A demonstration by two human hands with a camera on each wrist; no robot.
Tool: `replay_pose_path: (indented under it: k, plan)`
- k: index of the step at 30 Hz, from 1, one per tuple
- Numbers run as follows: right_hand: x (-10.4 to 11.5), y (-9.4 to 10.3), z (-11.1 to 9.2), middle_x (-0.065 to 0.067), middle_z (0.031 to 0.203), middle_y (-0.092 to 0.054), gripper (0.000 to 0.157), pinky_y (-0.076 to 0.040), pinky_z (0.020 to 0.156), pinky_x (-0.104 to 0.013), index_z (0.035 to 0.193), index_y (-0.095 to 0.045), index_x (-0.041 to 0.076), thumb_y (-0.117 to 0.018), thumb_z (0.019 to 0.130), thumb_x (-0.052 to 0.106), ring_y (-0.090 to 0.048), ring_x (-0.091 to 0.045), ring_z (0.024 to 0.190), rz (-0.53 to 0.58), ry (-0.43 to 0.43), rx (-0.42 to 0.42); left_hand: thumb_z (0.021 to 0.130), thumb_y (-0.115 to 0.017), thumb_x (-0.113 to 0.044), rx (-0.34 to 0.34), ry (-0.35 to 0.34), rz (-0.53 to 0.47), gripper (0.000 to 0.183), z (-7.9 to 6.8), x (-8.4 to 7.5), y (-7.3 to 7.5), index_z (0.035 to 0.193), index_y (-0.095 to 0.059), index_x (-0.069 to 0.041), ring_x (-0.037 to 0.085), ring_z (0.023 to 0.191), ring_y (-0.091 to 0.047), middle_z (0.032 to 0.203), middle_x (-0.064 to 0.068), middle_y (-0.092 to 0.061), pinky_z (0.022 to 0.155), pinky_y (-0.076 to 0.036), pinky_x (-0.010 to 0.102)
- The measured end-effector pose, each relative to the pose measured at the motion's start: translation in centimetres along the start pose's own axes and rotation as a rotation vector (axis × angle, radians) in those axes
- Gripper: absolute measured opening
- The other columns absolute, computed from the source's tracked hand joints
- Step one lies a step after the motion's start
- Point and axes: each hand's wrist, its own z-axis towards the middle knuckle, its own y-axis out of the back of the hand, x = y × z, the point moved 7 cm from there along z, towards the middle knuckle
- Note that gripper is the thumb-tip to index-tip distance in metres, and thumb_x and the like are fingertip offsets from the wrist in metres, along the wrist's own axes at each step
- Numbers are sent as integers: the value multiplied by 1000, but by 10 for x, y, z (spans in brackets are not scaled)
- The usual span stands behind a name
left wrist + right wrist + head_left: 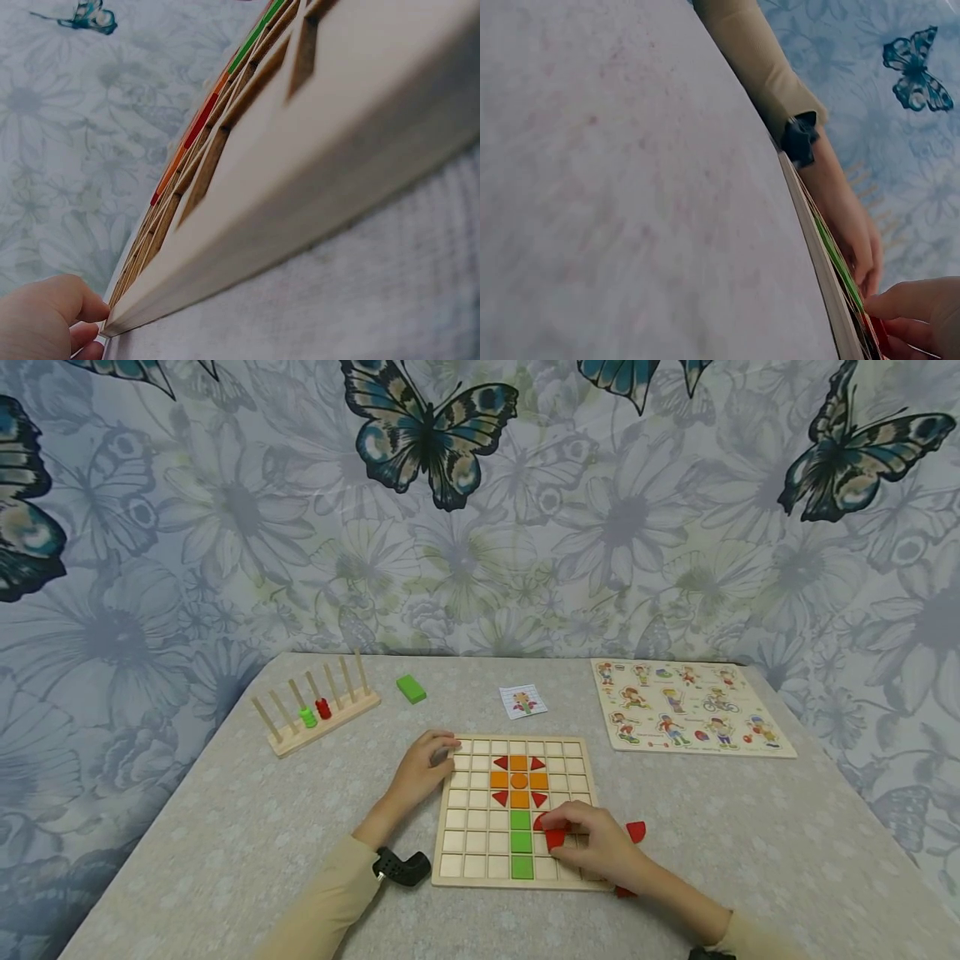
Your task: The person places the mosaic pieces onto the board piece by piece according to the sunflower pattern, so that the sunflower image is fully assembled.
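A light wooden grid board lies on the table. Orange squares around an orange circle, with red triangles at the corners, form a flower above a column of green squares. My left hand grips the board's far left corner; the left wrist view shows its fingertips at that edge. Over the board, just right of the green column, my right hand pinches a red piece between thumb and fingers. Another red piece with a rounded edge shows beside its fingertips.
Red pieces lie right of the board, one partly under the right wrist. Behind stand a peg rack with green and red beads, a green block, a picture card and a board with printed children.
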Motion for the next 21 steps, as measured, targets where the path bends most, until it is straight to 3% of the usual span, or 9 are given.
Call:
replay_pose_path:
  k: [5,21]
  plan:
    - [9,-12,8,-3,102,-68,33,-51,78,-20,109,-67,9,-76,78,7,-60,-11,92,-69,111,8,89,-61,-9,3,-7,-11,28,-1,-1,1,115,-66,-7,30,130,-47,131,9,-55,110,-38,49]
    - [9,-10,8,-3,92,-66,35,-52,71,-20,106,-67,5,-71,73,-7,-57,-9,81,-63,158,-26,89,-59,-11,7,6,3,27,0,-1,1,115,-66,-7,28,130,-47,130,8,-55,111,-38,48]
